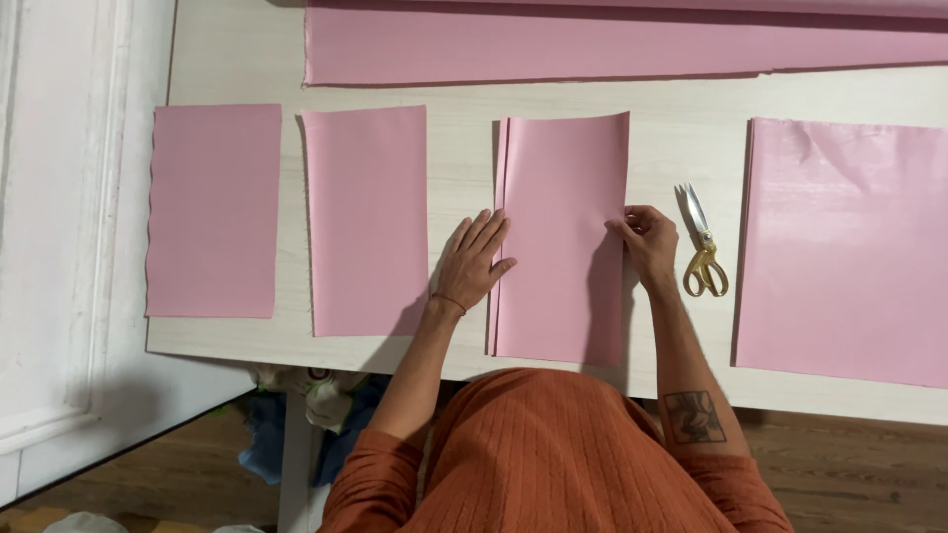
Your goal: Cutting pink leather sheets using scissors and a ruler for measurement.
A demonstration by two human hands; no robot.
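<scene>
Pale wood-grain table (464, 128) against a white wall carries the work. Centre of it lies a folded pink sheet (563, 237), glossy, its long axis running near to far, its layered edges showing along the left side. Left hand (474, 259) rests flat with fingers spread on that left edge; right hand (649, 240) pinches the sheet's right edge, so both hands touch it, one at each side. Gold-handled scissors (703, 245) lie just right of the right hand. Further pink pieces (365, 217) lie left, right and far
</scene>
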